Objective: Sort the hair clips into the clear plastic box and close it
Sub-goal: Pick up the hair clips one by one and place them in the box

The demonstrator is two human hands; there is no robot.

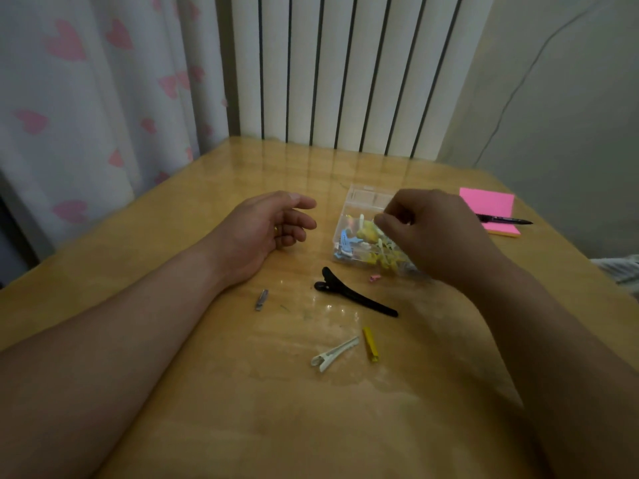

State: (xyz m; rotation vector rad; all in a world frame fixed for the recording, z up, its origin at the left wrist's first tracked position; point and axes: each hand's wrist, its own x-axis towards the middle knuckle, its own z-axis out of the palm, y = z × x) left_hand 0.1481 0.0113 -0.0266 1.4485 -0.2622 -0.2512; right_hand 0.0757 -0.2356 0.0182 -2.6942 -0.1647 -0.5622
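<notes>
Hovering right of centre, the right hand (435,233) curls its fingers over the open box (368,197); whether they pinch a clip, I cannot tell. The left hand (266,229), left of the box, rests loosely curled on the table (276,409) and holds nothing. With nothing steadying the box, a nudge from the right wrist could tip it. The long black clip (356,297) may not fit and could block the lid. Inside is a heap (366,233) of blue, yellow and white clips. Below centre, white (333,354), yellow (370,344), grey (261,299) and pink (374,278) clips lie loose.
</notes>
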